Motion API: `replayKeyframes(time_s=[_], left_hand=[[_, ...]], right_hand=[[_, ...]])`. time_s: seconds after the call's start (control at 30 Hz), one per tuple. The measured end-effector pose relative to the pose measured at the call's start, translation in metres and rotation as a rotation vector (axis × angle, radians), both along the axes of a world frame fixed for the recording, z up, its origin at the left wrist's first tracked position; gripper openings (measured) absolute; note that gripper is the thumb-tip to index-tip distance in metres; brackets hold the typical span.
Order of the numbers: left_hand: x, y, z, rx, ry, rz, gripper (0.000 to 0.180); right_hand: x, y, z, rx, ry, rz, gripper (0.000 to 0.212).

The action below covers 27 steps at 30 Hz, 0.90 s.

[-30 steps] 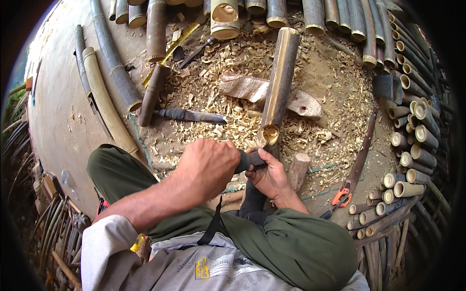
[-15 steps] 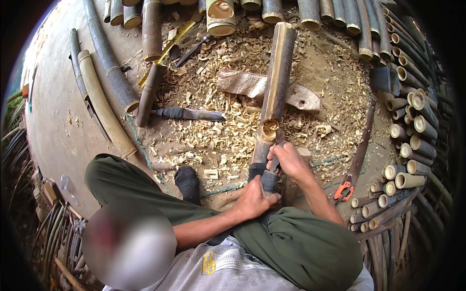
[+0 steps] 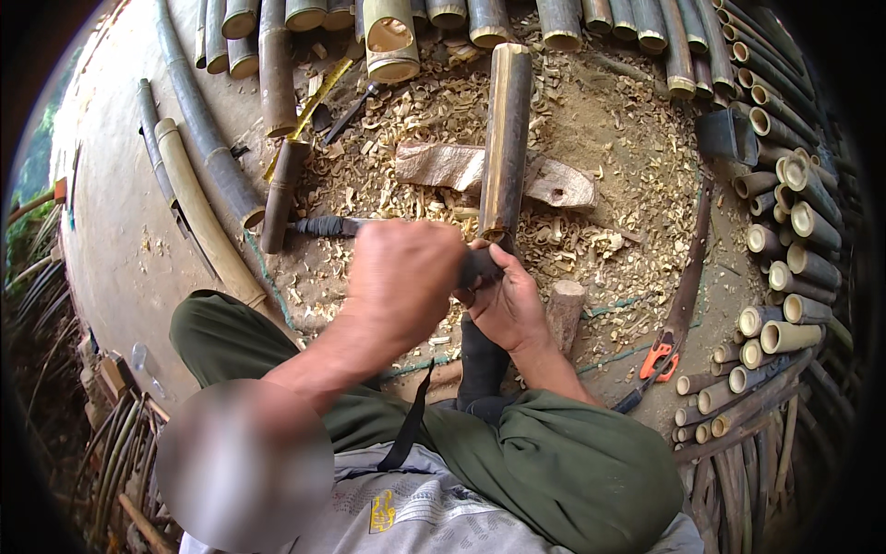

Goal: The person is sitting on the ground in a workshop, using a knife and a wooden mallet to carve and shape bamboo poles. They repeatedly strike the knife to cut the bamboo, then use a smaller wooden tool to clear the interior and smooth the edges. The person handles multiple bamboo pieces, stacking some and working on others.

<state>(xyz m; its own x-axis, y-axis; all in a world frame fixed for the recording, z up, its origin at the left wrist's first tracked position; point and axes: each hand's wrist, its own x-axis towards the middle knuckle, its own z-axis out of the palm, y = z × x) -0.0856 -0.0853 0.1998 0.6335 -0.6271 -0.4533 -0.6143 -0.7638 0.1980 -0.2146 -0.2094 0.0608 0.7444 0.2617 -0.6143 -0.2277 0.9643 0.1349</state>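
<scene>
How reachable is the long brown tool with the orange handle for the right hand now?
Probably yes, once freed: the right hand holds a dark cylindrical object, but the long brown tool's orange handle lies in plain view to its right.

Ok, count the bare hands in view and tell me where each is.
2: the left hand, closed, just left of centre; the right hand, just right of centre, fingers round the dark tool between them. No other hand shows.
</scene>
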Motion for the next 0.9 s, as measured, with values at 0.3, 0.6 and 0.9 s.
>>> replayKeyframes(time_s=[0.3,0.6,0.9], left_hand=[[-0.067,0.021,-0.006,0.117,0.574,-0.172,0.033],[-0.075,-0.108,-0.104,-0.515,0.353,-0.395,0.076],[-0.059,-0.097,-0.123,-1.134,0.252,0.295,0.103]], right_hand=[[-0.058,0.005,0.017,-0.253,-0.054,0.33,0.024],[-0.074,-0.114,-0.024,-1.623,-0.031,1.167,0.046],[0.075,-0.127,0.052,-2.53,-1.037,1.775,0.02]])
